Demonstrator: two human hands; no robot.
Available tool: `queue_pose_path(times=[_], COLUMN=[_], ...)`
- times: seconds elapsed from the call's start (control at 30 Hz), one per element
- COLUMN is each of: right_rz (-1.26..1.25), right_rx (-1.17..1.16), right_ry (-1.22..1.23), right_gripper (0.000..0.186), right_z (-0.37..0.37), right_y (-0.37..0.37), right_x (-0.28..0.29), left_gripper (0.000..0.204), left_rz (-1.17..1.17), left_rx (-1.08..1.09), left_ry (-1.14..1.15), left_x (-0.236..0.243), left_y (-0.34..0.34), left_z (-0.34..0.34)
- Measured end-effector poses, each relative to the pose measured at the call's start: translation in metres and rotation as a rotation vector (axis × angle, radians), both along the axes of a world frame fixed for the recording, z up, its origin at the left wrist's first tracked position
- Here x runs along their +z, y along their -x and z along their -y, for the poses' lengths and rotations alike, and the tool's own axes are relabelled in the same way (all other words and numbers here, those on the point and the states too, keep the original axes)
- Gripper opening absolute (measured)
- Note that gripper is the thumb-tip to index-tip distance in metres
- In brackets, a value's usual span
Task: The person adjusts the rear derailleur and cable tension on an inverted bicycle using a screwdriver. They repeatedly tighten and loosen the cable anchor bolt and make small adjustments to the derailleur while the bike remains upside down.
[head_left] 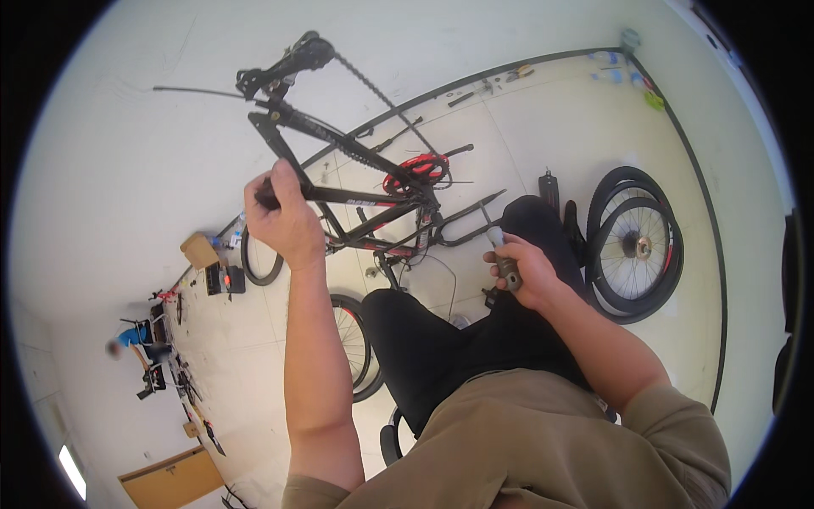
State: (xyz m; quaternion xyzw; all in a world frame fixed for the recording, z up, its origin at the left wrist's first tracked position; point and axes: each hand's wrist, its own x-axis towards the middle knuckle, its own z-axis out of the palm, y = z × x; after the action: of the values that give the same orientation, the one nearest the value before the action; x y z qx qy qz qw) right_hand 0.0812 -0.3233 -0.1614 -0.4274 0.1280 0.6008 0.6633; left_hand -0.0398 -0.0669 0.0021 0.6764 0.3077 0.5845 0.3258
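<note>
In front of me a black bicycle frame [365,199] with red markings stands without its wheels. My left hand [288,216] is closed on a dark part of the frame, where tubes meet; the fingers partly hide it. Above that hand is the rear derailleur [292,64], with a chain [373,89] trailing from it toward the red-and-black crankset [415,176]. Over my right thigh, my right hand [530,270] grips a screwdriver [510,273] by its grey handle. Its thin shaft points up and away, apart from the frame.
Two wheels [636,246] lie overlapped on the floor at right; another wheel [360,348] is by my left knee. Tools [487,85] are spread along the far wall. An open cardboard box [199,250] and a dark case [225,280] sit at left. Another person [131,339] works farther left.
</note>
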Motion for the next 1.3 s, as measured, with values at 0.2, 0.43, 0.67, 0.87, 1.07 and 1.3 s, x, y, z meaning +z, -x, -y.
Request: queue_pose_path(times=[0.2, 0.43, 0.67, 0.87, 1.07, 1.3], right_rz=[0.095, 0.294, 0.244, 0.083, 0.018, 0.114], right_rx=[0.106, 0.217, 0.191, 0.112, 0.056, 0.072], right_ry=[0.029, 0.076, 0.002, -0.083, -0.144, -0.226], right_gripper=[0.045, 0.053, 0.055, 0.048, 0.052, 0.06], right_z=[0.004, 0.005, 0.003, 0.004, 0.004, 0.002], right_y=[0.002, 0.013, 0.014, 0.005, 0.004, 0.009], right_x=[-0.005, -0.01, 0.001, -0.004, -0.001, 0.009], left_gripper=[0.034, 0.031, 0.031, 0.032, 0.031, 0.032], left_rz=[0.004, 0.049, 0.028, 0.032, 0.035, 0.032], left_rx=[0.025, -0.017, 0.002, -0.024, -0.024, -0.042], left_ry=[-0.064, -0.002, 0.008, -0.036, -0.055, -0.068], left_x=[0.0, 0.002, 0.002, 0.001, -0.001, -0.004], left_y=[-0.013, -0.014, -0.013, -0.011, -0.007, -0.008], left_z=[-0.004, -0.001, 0.002, 0.003, 0.007, 0.009])
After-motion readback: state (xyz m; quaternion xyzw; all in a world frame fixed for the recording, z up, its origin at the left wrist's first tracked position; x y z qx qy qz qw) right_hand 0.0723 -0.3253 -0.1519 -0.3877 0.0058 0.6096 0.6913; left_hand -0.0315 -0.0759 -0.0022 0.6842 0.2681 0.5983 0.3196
